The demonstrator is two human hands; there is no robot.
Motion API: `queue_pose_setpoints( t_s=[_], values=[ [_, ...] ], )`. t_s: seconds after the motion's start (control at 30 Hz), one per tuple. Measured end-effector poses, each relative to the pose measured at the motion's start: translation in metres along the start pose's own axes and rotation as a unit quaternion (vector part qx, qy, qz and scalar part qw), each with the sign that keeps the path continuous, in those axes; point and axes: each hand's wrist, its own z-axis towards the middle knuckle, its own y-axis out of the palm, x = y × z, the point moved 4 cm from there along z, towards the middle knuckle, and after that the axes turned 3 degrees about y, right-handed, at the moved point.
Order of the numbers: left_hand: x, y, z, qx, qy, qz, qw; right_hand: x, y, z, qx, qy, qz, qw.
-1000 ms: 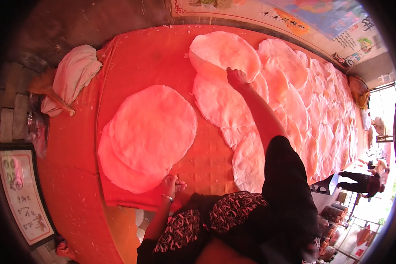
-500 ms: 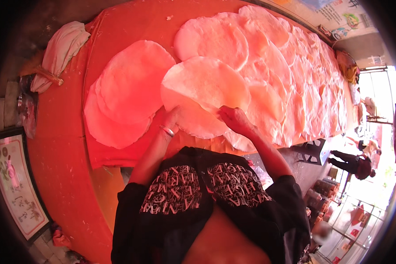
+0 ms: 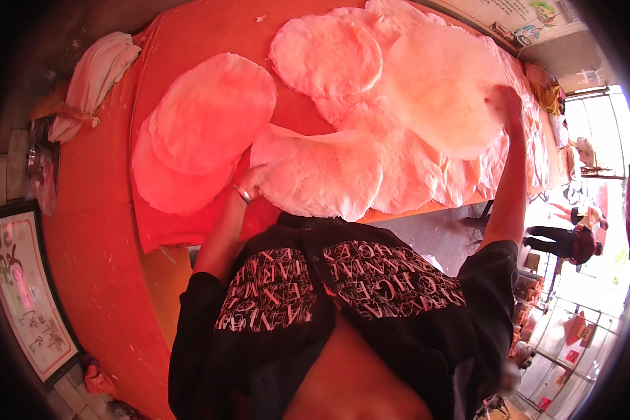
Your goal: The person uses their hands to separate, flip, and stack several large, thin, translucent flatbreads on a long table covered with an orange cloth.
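Observation:
My right hand (image 3: 505, 105) grips the right edge of a large, thin round flatbread (image 3: 441, 91), its fingertips partly blurred. This sheet is spread above the overlapping flatbreads on the right side of the table. My left hand (image 3: 252, 183), with a bracelet at the wrist, is closed at the left edge of another flatbread (image 3: 315, 175) close in front of me; its upper edge is curled. Left of that hand lies a small stack of smooth round flatbreads (image 3: 213, 112). A further bumpy round flatbread (image 3: 325, 56) lies at the far middle.
A red-orange cloth (image 3: 91, 231) covers the table. At the far left lie a bundled pale cloth (image 3: 98, 77) and a framed picture (image 3: 31, 294). Several wrinkled sheets overlap toward the right end. Two people (image 3: 567, 241) are in the bright area beyond the table.
My right hand has swung far to the right and away from me, carrying the upper flatbread off the lower one. My left hand has stayed near the lower sheet's left edge.

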Motion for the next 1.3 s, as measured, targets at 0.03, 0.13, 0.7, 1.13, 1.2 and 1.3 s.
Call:
queue_pose_setpoints(
  t_s=[0.03,0.13,0.7,1.13,1.2,1.3],
  values=[
    [0.004,0.017,-0.005,-0.012,-0.001,-0.014,1.0,-0.002,-0.007,0.009,-0.1,0.219,0.194,0.951],
    [0.02,0.042,-0.026,0.021,0.026,-0.037,0.999,-0.082,0.009,0.015,-0.104,0.364,0.546,0.747],
    [0.122,0.106,-0.019,-0.021,0.183,0.183,0.966,-0.393,-0.011,-0.027,-0.288,0.05,0.612,0.735],
    [0.118,-0.126,-0.096,0.121,0.274,-0.211,0.93,-0.333,0.14,0.002,-0.24,0.162,0.52,0.804],
    [0.059,-0.109,-0.083,0.119,0.173,-0.189,0.959,-0.335,0.174,0.017,-0.222,0.149,0.461,0.846],
    [0.001,-0.039,-0.076,0.132,0.053,-0.119,0.983,-0.356,0.21,0.052,-0.21,0.119,0.354,0.904]
  ],
)
